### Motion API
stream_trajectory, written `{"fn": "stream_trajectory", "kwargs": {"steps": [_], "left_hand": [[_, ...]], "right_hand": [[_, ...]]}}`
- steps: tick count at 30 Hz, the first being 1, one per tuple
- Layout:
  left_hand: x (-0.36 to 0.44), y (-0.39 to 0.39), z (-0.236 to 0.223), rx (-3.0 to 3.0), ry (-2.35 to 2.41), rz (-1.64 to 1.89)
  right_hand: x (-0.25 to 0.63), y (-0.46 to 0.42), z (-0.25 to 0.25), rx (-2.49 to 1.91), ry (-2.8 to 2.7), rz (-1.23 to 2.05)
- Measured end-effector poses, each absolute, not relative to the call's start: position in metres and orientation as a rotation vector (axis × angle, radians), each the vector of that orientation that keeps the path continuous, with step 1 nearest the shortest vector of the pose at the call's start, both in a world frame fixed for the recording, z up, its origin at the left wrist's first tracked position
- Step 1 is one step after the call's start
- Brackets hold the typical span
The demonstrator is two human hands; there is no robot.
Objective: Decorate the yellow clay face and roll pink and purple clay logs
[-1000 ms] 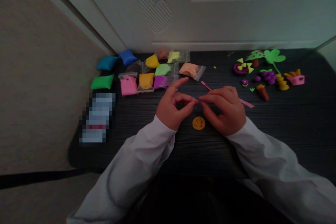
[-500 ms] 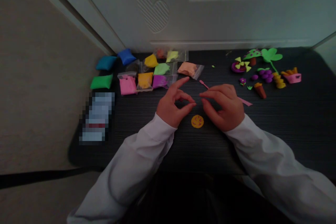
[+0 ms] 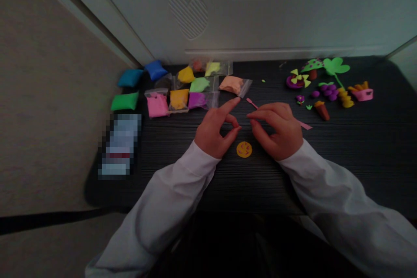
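Observation:
My left hand (image 3: 215,129) hovers over the dark table, its thumb and a bent finger pinched together while the index finger stretches forward. Anything in that pinch is too small to make out. Facing it, my right hand (image 3: 276,131) has its thumb and index finger curved, with a narrow gap between the tips and nothing visible there. A yellow clay smiley disc (image 3: 244,149) with thin dark reddish face marks lies flat just below both hands. Behind and partly under my right hand runs a pink modelling tool (image 3: 305,125), its middle hidden.
Bagged clay in several colours, such as a pink packet (image 3: 157,105) and a peach packet (image 3: 232,84), lies at the back left. A blurred phone-like object (image 3: 121,144) is at the left. Small clay models, including purple grapes (image 3: 329,91), stand back right, before a white panel (image 3: 280,21).
My left hand's index finger has shifted slightly right and its pinch has changed a little. My right hand keeps almost the same pose. The whole view has shifted slightly.

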State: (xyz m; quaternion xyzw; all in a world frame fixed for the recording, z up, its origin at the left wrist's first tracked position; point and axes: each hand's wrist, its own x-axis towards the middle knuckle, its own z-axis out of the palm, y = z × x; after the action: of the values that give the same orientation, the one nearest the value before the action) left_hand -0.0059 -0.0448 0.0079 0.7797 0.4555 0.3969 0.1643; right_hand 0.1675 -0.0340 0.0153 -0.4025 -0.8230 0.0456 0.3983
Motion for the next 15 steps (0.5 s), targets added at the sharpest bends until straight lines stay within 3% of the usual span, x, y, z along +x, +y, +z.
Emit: {"fn": "stream_trajectory", "kwargs": {"steps": [7,15], "left_hand": [[-0.0057,-0.0455,0.0065,2.48,1.356,1.119],[-0.0112,-0.0437,0.0064,2.391,1.392,1.099]], "right_hand": [[0.1679,-0.0333,0.0161,-1.029,-2.085,0.12],[0.1696,-0.0335,0.0162,-1.025,-2.099,0.132]]}}
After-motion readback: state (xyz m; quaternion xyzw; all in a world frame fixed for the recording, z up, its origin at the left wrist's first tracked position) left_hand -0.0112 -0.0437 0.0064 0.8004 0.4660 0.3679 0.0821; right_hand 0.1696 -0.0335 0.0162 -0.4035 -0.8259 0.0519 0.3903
